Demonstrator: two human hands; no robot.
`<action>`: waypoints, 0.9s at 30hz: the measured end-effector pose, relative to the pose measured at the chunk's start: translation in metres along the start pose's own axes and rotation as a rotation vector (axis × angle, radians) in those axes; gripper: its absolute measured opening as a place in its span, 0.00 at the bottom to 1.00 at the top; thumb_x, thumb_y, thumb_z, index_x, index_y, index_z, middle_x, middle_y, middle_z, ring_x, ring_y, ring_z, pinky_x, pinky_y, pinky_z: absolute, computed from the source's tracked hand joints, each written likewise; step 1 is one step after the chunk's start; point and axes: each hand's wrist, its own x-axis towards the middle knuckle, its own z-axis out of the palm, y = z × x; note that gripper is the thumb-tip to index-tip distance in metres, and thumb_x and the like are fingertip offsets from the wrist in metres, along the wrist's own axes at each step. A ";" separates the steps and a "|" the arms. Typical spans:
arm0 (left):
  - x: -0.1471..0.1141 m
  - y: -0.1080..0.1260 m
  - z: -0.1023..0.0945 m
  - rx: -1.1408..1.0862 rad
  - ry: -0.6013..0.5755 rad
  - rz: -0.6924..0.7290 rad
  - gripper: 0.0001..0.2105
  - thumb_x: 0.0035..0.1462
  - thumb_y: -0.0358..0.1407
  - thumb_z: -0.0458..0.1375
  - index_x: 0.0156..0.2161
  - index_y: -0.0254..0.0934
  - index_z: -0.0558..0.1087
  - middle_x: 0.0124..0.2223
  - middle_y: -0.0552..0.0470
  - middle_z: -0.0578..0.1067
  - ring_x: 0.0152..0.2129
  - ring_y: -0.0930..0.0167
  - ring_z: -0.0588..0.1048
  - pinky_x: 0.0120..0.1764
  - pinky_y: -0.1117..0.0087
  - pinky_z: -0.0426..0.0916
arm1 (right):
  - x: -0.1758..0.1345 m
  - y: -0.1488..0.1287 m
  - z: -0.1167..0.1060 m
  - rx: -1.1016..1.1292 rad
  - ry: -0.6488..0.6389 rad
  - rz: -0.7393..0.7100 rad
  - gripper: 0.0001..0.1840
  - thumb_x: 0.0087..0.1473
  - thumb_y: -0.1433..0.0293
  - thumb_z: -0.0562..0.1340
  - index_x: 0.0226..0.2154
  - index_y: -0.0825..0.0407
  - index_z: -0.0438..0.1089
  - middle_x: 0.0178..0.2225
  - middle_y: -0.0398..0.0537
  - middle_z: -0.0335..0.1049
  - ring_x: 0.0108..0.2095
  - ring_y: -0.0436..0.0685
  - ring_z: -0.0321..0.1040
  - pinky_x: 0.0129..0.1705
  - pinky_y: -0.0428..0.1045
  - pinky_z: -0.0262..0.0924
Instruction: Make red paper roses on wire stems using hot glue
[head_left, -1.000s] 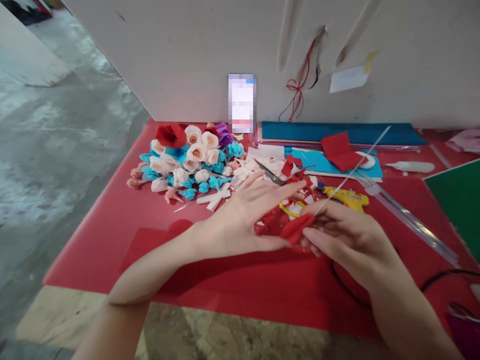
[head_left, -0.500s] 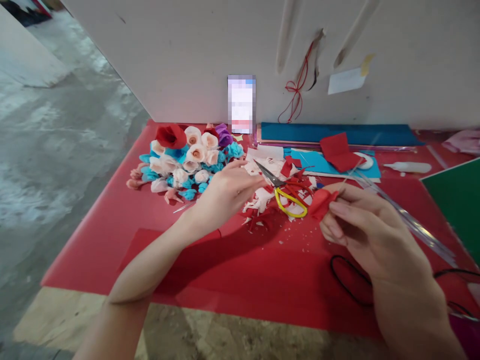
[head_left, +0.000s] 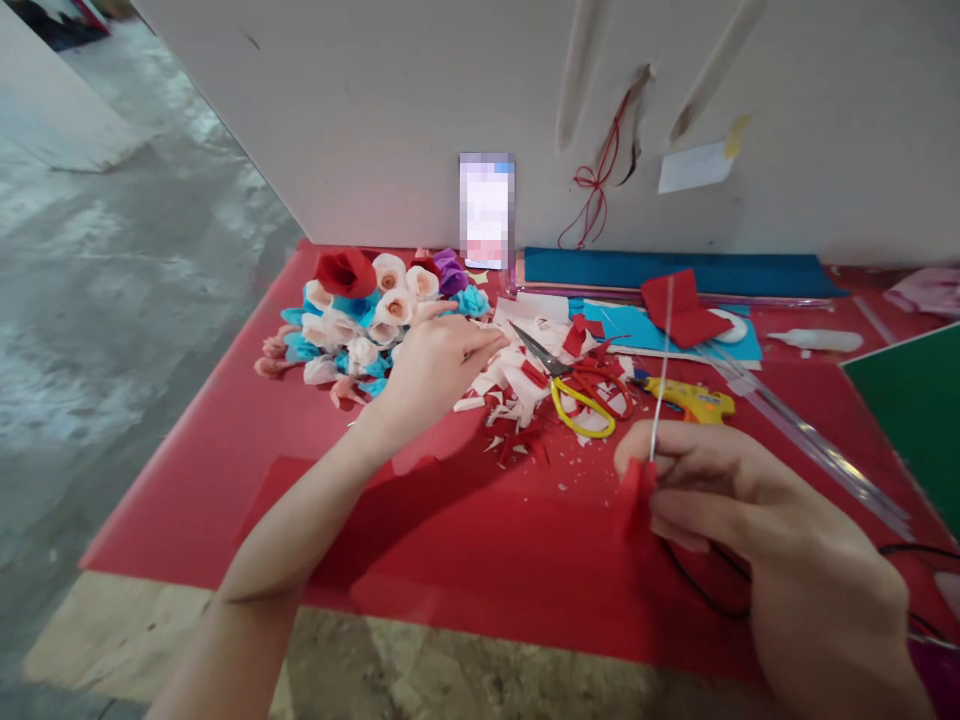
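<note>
Two bare hands over a red-covered table [head_left: 180, 450]; right hand [head_left: 757, 530], near right, closed in a pinch of thumb and fingers on a red crepe-paper piece [head_left: 637, 495] and a thin pale stick [head_left: 661, 390]; stick nearly upright above the fingers, paper at its lower end, to the left of the thumb; whether the two are joined, cannot tell; left hand [head_left: 435, 365], left of centre, fingers loosely extended, thumb apart, nothing seen in it, palm side hidden; it is between paper flowers [head_left: 391, 307] and paper scraps [head_left: 521, 388], contact with either unclear; scissors [head_left: 557, 372] on the scraps, blades pointing far left, handles near right; yellow glue gun [head_left: 690, 398] just beyond the right hand.

Handling, by judgement: pinch best kept light but steady where paper meets stick, so the crepe neither creases nor slips; stick best held straight; left fingers best kept clear of the blade tips.
</note>
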 end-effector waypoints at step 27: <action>-0.003 0.025 0.002 -1.146 -0.489 -0.429 0.11 0.58 0.33 0.56 0.45 0.39 0.76 0.46 0.46 0.78 0.39 0.66 0.79 0.42 0.67 0.75 | 0.014 0.021 -0.007 -0.003 0.154 -0.192 0.08 0.54 0.65 0.63 0.29 0.51 0.64 0.20 0.38 0.57 0.17 0.44 0.47 0.18 0.44 0.42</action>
